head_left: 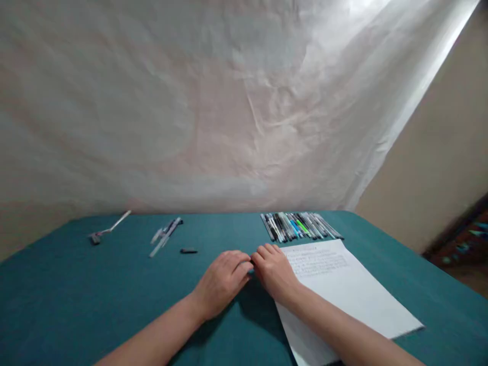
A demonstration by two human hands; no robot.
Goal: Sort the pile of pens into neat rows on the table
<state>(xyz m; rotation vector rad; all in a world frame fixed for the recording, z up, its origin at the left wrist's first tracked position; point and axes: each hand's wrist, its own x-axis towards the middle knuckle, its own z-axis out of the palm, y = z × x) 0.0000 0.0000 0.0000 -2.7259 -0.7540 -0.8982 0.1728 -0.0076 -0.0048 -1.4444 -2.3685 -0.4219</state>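
Observation:
My left hand (pixel 223 280) and my right hand (pixel 274 272) rest close together on the teal tabletop (pixel 76 295), fingertips meeting over something small and dark that I cannot make out. Both hands have curled fingers. My right wrist lies over the left edge of a white sheet of paper (pixel 351 295) with lines of writing near its top. Beyond the paper lies a row of several pens (pixel 301 226). A small black cap (pixel 188 250) sits just left of my left hand.
A couple of loose pens (pixel 165 235) lie further left, and a thin pen part with a dark end (pixel 109 230) near the far left edge. A wrinkled white sheet (pixel 229 101) hangs behind the table. A beige wall (pixel 438 168) stands at right.

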